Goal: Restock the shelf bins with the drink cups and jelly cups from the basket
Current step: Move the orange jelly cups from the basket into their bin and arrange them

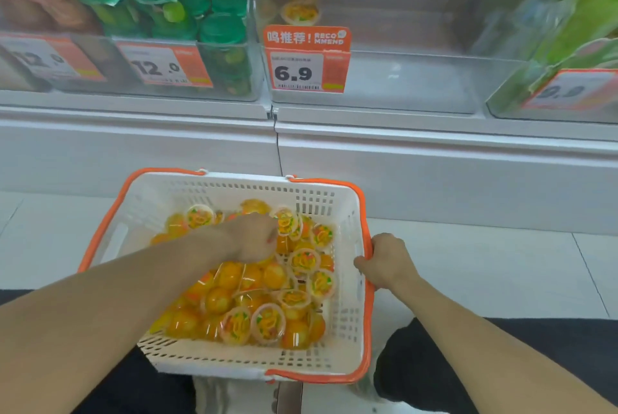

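White tiled floor [485,256]; white shelf [401,133] carrying clear bins with price tags. Basket [347,213] on floor before shelf, white with orange rim, long axis running away toward shelf. Orange jelly cups [234,293] heaped inside — some lid-up, some on their sides. Left hand [250,239] down among cups, fingers curled; grasp cannot be told. Right hand [384,261] clamped on basket's right rim. Middle bin [401,79] — one cup [300,12] at rear.

One basket [347,213], two hands, three price tags clearly readable, and jelly cups [234,300] too many to count.
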{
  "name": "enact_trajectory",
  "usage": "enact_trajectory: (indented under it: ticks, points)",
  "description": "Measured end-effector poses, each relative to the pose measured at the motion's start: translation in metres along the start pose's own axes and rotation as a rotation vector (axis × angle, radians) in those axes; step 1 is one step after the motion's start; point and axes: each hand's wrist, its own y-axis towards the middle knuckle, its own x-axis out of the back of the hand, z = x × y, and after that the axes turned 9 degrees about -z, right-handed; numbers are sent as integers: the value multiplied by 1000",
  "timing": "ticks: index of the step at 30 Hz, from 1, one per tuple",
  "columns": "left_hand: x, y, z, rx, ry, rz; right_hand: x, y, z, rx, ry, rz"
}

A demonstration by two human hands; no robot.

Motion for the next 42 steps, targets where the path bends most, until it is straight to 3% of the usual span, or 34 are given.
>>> enact_trajectory:
  ticks: [3,11,18,20,23,25,27,29,33,39,42]
  points:
    - [-12,5,4,-22,-46,-51,12,7,-11,-20,-47,-18]
    - [-49,16,-3,68,195,78,68,23,-63,-190,-149,-156]
    - [-56,29,-24,84,160,-95,85,22,-94,-252,-160,-275]
    - [-55,36,-24,134,115,-128,81,19,-93,-222,-225,-347]
    - [-54,43,-23,228,0,-163,77,16,-73,87,-264,-619]
    - [-56,48,-22,274,-53,-181,67,18,-49,255,-109,-517]
    - [-61,52,-20,295,-60,-197,44,24,-33,269,-94,-220]
    - [-68,56,-18,306,-52,-228,19,34,-28,223,-160,-36]
    - [-79,75,-8,339,-54,-322,-14,60,-29,182,-152,-90]
    - [-89,97,7,295,34,-296,-42,91,-42,416,-441,-27]
    - [-87,97,15,269,87,-307,-51,99,-38,399,-507,-83]
